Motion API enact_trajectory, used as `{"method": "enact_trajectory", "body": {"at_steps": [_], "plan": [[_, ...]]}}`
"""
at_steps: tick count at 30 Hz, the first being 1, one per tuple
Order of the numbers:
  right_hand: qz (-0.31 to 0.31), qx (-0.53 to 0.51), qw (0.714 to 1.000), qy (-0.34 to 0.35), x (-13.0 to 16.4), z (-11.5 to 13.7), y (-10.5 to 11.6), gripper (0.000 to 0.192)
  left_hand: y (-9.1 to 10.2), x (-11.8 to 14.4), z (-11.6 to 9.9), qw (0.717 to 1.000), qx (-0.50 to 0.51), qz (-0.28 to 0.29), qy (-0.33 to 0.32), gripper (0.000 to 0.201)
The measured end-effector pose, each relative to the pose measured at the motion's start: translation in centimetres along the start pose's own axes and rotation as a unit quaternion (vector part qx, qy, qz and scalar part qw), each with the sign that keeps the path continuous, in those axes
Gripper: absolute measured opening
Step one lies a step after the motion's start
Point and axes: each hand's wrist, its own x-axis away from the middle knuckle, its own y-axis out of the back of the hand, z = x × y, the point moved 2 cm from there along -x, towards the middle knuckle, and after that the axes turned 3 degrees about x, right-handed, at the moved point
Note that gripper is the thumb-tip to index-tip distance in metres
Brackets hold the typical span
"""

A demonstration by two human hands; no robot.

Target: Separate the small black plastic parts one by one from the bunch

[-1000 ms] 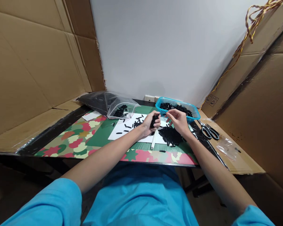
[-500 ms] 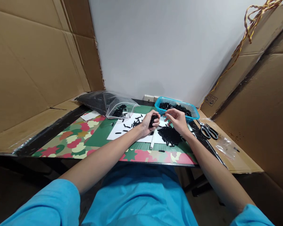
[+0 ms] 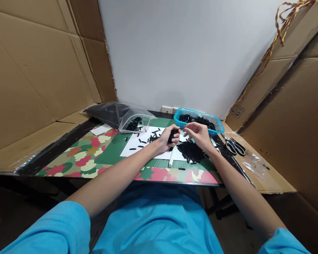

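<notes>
My left hand [image 3: 169, 138] is closed around a bunch of small black strip-like pieces [image 3: 172, 135], held above a white sheet of paper [image 3: 127, 151]. Close to its right, my right hand [image 3: 197, 134] has its thumb and index finger drawn together; what is between the fingertips, if anything, is too small to make out. Below the right hand lies a dense pile of the same black pieces [image 3: 191, 152]. More loose black pieces [image 3: 154, 137] are scattered over the paper to the left. A thin white stick-like object [image 3: 172, 157] lies below the left hand.
Behind my right hand stands a blue plastic basket [image 3: 219, 127] filled with black pieces. An open clear zip bag [image 3: 116, 112] with more of them is at the back left. Scissors [image 3: 234, 146] lie at right. Cardboard walls [image 3: 42, 53] flank the table.
My right hand's fingertips have shifted very slightly. The left hand keeps its hold on the bunch, and the pieces on the table look the same.
</notes>
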Motion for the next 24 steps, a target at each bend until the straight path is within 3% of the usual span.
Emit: {"method": "enact_trajectory", "body": {"at_steps": [11, 24], "plan": [[-0.012, -0.002, 1.000, 0.014, -0.06, 0.36, -0.03, 0.033, 0.00, -0.13, -0.02, 1.000, -0.002, 0.000, 0.002, 0.040], [0.038, -0.001, 0.999, -0.014, -0.27, -0.43, -0.10, 0.034, 0.05, -0.14, -0.02, 1.000, -0.006, 0.002, -0.006, 0.038]]}}
